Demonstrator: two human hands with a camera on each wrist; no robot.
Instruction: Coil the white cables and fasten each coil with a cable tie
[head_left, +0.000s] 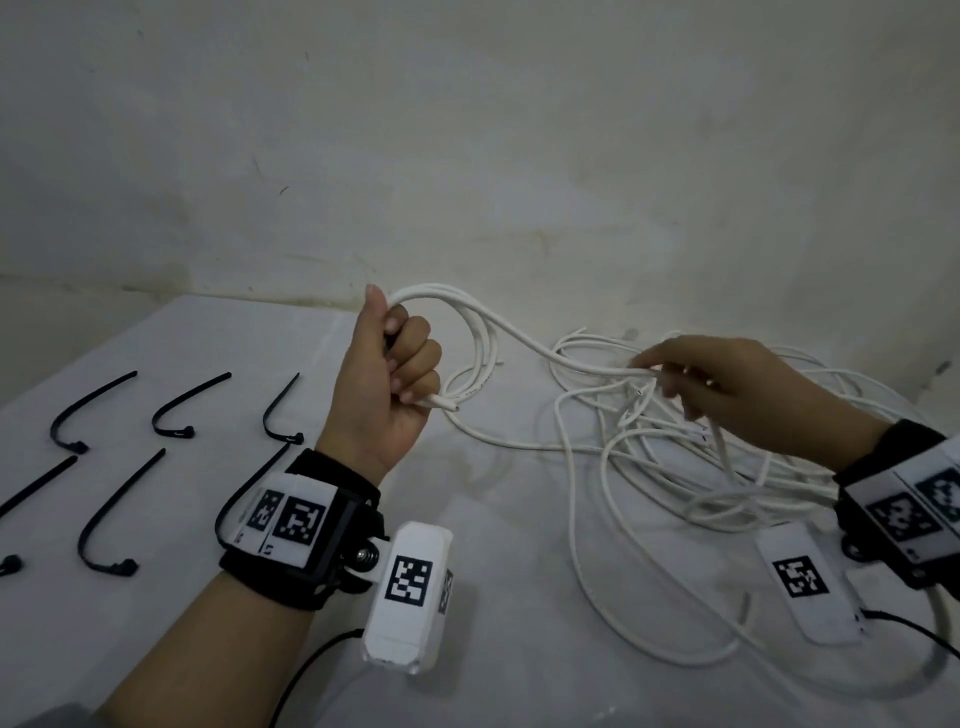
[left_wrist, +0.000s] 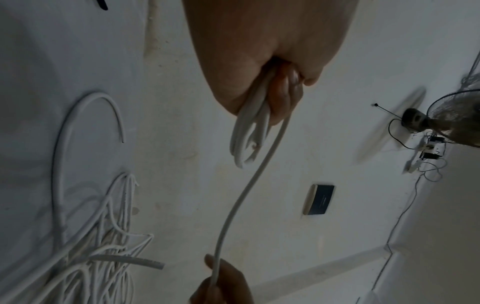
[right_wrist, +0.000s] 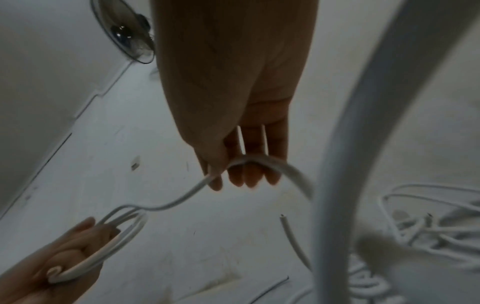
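My left hand (head_left: 402, 364) is raised in a fist and grips a few loops of white cable (head_left: 470, 332), whose cut end (head_left: 441, 401) sticks out below the fingers. The wrist view shows the same loops (left_wrist: 244, 142) bunched in the fist. One strand (head_left: 545, 351) runs from that coil to my right hand (head_left: 670, 376), which pinches it between thumb and fingers (right_wrist: 223, 166) above the loose pile of white cables (head_left: 675, 467) on the table's right half. Several black cable ties (head_left: 176, 410) lie spread out on the left.
The table is covered in white cloth (head_left: 493, 545) and stands against a stained white wall (head_left: 519, 156). Loose cable loops reach toward the near edge (head_left: 649, 649). A standing fan (left_wrist: 454, 121) and a dark wall box (left_wrist: 319, 199) show in the left wrist view.
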